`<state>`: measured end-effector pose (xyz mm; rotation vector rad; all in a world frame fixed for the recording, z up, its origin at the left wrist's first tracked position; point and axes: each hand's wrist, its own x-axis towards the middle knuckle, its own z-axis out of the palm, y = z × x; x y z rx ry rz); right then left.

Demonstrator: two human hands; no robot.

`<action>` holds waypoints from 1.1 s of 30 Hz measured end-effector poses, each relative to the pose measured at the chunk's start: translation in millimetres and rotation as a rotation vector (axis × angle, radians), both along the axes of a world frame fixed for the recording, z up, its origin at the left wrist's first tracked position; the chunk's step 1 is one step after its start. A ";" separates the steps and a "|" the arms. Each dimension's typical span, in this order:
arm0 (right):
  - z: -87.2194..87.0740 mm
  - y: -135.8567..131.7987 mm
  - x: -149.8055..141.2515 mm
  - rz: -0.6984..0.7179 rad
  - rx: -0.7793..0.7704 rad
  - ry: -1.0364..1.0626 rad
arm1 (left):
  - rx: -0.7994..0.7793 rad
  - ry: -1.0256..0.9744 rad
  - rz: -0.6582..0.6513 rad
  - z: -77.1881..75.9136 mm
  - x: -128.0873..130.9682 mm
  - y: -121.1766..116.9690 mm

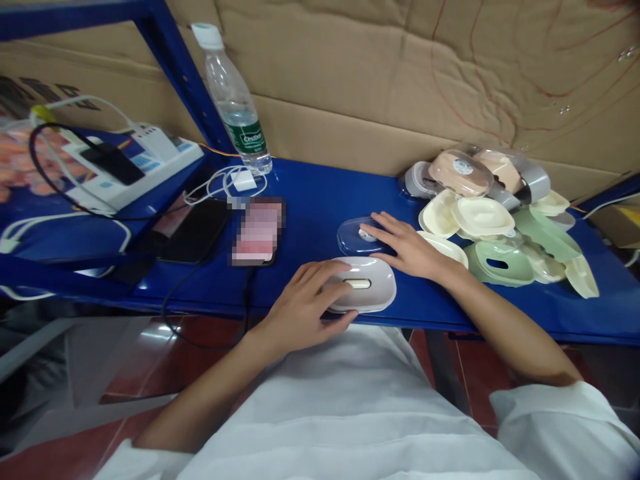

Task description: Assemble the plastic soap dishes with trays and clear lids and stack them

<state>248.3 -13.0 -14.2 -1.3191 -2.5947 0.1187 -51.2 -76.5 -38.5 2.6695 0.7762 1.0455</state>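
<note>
A pale grey, shallow oval plastic dish (381, 293) with a slot in its bottom lies near the front edge of the blue table. My left hand (313, 297) is closed across its left end, with fingers at the far side and over the inside, and the thumb along the near rim. Just behind the dish is a clear oval lid (347, 235) with a round white sticker. My right hand (405, 247) has its fingers stretched out and apart, touching the lid's right side. The hand and forearm hide part of the lid and a cream piece.
Cream and green plastic dishes and lids (483, 217) are heaped at right. A water bottle (240, 113) stands at the back. At left lie a lit phone (259, 230), a dark phone (195, 230), cables and a power strip (173, 163). Cardboard (340, 80) lines the back.
</note>
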 end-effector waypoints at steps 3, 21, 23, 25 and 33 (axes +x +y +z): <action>7.3 -4.3 1.4 -0.023 -0.006 0.192 | -0.041 -0.066 0.121 -4.1 3.1 0.5; 10.8 -43.8 -37.0 0.204 0.168 0.047 | -0.250 -0.169 0.246 -13.0 -0.6 7.5; 12.7 -41.7 -33.5 0.218 0.154 0.047 | -0.277 -0.158 0.247 -12.7 0.1 7.3; 14.1 -39.6 -29.7 0.225 0.148 0.061 | -0.298 -0.151 0.245 -12.2 0.7 7.3; 14.6 -39.7 -21.8 0.145 0.005 -0.016 | -0.313 -0.104 0.275 -9.9 2.4 5.8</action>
